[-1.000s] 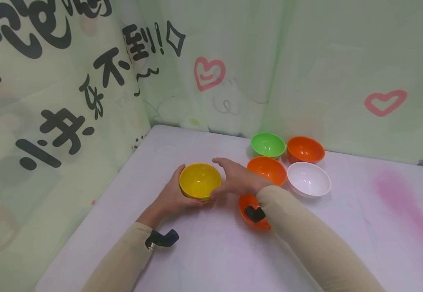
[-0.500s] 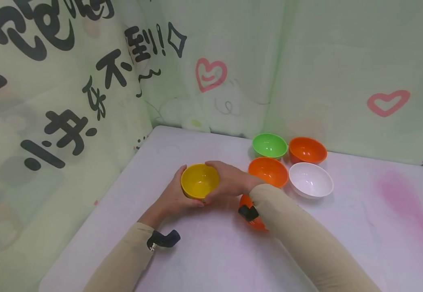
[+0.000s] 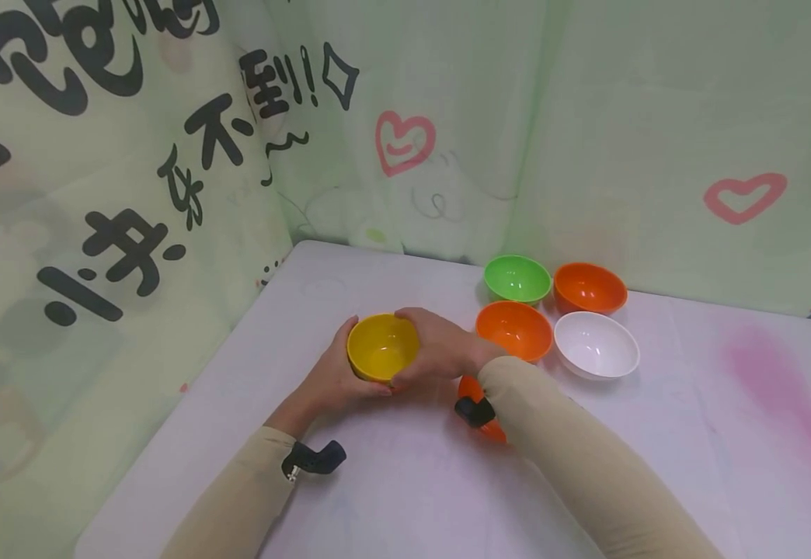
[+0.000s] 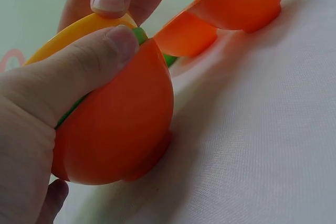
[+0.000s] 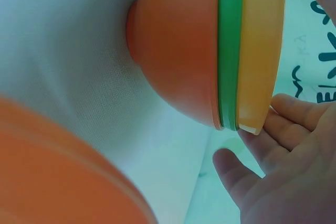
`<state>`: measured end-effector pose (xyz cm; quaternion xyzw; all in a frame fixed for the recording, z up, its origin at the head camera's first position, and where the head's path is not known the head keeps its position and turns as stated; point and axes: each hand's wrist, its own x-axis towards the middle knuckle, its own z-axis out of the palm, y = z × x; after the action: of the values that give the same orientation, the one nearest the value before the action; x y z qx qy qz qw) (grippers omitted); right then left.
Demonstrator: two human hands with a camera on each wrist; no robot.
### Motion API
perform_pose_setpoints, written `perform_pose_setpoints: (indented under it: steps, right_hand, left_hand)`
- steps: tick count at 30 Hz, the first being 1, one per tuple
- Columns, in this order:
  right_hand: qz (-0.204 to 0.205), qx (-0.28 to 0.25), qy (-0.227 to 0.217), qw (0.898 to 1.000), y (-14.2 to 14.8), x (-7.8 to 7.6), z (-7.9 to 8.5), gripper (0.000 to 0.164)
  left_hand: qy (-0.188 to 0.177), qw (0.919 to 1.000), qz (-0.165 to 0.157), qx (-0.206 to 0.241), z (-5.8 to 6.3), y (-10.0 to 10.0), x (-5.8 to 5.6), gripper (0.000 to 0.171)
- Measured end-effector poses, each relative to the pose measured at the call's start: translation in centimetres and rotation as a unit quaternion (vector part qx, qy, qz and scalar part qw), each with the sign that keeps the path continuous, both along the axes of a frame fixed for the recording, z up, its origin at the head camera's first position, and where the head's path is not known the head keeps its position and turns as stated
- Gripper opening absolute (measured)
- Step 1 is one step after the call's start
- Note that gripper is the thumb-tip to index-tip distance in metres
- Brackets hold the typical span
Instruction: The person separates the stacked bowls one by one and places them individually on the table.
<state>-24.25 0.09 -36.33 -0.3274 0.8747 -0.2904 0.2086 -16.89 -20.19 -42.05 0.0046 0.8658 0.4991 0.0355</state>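
A yellow bowl [image 3: 382, 348] sits nested on top of a green bowl [image 5: 229, 51], and both sit inside an orange bowl [image 4: 126, 119]. My left hand [image 3: 332, 378] grips this stack from the left, its thumb lying across the orange bowl near the rim in the left wrist view. From the right, my right hand [image 3: 442, 347] holds the yellow bowl by its rim; in the right wrist view its fingers touch the yellow edge. The stack's foot is close to the table, but whether it touches is hard to tell.
Right of my hands stand a light green bowl [image 3: 516, 278], an orange bowl at the back [image 3: 589, 288], a white bowl [image 3: 596, 345] and another orange bowl [image 3: 513, 329]. My right wrist partly covers a nearer orange bowl [image 3: 495, 430]. Printed curtains close off the table [image 3: 391, 481] behind and left.
My right hand has moved left from beside the stack and taken hold of the yellow bowl's rim. The left hand keeps its grip, and little differs over the last half second.
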Motion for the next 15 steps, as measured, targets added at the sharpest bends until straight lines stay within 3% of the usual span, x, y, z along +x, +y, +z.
perform_pose_setpoints:
  steps: [8, 15]
  right_hand:
    - [-0.001, -0.013, 0.004, 1.0, 0.7, -0.2, 0.6, 0.099]
    - [-0.003, -0.048, 0.009, 0.999, 1.5, -0.1, 1.7, 0.101]
  left_hand:
    - [0.014, 0.9998, -0.013, 0.01, -0.1, 0.2, -0.3, 0.126]
    - [0.068, 0.9961, -0.037, 0.041, -0.7, 0.0, -0.8, 0.113]
